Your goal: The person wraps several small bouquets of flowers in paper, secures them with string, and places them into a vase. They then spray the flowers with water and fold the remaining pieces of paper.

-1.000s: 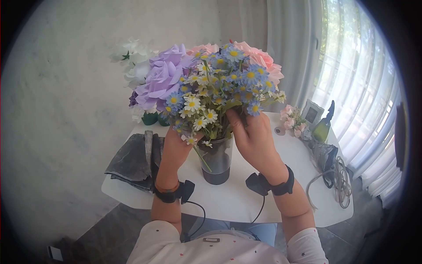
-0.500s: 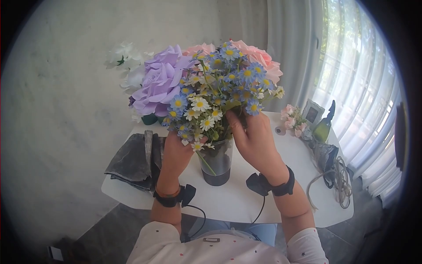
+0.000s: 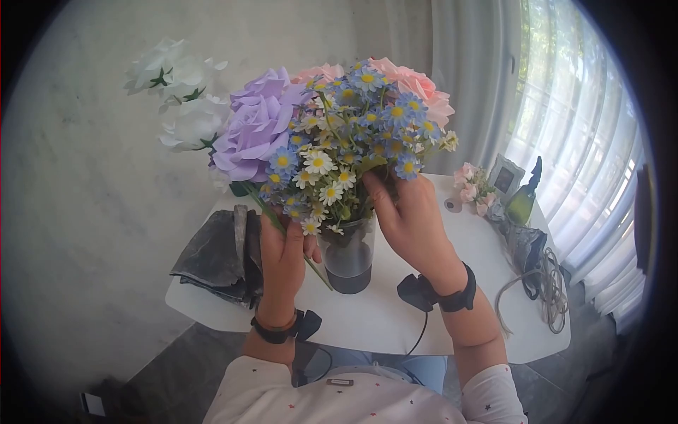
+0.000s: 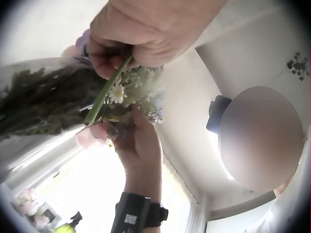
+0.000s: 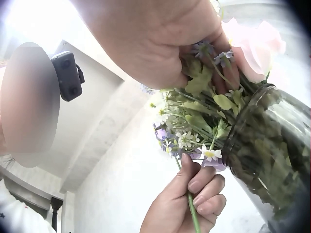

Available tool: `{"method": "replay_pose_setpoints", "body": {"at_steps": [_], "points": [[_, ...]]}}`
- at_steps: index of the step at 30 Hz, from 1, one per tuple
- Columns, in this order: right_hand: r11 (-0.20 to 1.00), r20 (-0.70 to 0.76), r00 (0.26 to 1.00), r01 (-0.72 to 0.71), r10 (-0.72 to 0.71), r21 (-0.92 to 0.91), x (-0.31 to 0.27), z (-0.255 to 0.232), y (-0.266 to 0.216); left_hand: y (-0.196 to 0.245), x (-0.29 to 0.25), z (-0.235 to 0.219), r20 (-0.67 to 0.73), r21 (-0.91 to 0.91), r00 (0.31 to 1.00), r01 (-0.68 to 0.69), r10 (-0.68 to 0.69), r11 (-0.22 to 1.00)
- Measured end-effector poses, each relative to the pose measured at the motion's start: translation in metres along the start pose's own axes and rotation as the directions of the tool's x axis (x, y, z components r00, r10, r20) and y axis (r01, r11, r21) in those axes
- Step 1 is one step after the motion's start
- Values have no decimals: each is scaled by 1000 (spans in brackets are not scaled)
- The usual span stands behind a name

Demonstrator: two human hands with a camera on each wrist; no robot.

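Note:
My left hand (image 3: 282,254) pinches the green stem (image 5: 192,213) of a spray of white artificial roses (image 3: 194,124), which leans out to the upper left. The stem's lower end slants down in front of the clear glass vase (image 3: 351,277). My right hand (image 3: 413,226) grips stems and leaves of the blue and white daisies (image 3: 318,164) just above the vase's mouth; some of its fingers are hidden in the foliage. Beside the daisies in the bunch are a large purple rose (image 3: 258,134) and pink roses (image 3: 417,85).
On the white table (image 3: 438,325), dark grey folded cloth or paper (image 3: 215,251) lies at the left. Along the right side are small pink flowers (image 3: 467,185), a picture frame (image 3: 506,177), a green spray bottle (image 3: 522,201) and a coil of cord (image 3: 553,293). Sheer curtains (image 3: 586,141) hang beyond.
The white roses have swung out to the upper left and rise clear of the purple rose. My left hand has turned and lowered with their stem. My right hand stays at the daisies.

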State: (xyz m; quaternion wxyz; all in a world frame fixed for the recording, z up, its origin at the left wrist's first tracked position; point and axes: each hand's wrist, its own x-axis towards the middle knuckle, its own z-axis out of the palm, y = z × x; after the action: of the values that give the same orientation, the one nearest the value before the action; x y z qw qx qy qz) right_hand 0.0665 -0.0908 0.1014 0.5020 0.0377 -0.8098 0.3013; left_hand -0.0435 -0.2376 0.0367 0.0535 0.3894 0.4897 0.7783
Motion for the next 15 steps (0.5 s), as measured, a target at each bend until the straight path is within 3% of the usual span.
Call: {"method": "replay_pose_setpoints", "body": {"at_steps": [3,5,8,12,14,15], "points": [[1000,-18,999,27,-27,7,1,2,1,0,-1,6,17,-5,1000,14,-13,1000],[1000,-13,1000,24,-24,2,0,1,2,6,-4,12,-2,145,1000,3,-2,989],[1000,-16,1000,26,-26,5,0,1,0,7,-10,15,39,124,995,86,-92,989],[999,-16,999,41,-41,3,0,2,0,17,-10,28,49,198,996,66,-78,978],[1000,-6,1000,29,-28,5,1,1,0,19,-8,35,-90,238,995,71,-51,969],[1000,1,1000,15,-15,6,2,0,-1,21,-7,35,-91,238,995,70,-50,969]]}}
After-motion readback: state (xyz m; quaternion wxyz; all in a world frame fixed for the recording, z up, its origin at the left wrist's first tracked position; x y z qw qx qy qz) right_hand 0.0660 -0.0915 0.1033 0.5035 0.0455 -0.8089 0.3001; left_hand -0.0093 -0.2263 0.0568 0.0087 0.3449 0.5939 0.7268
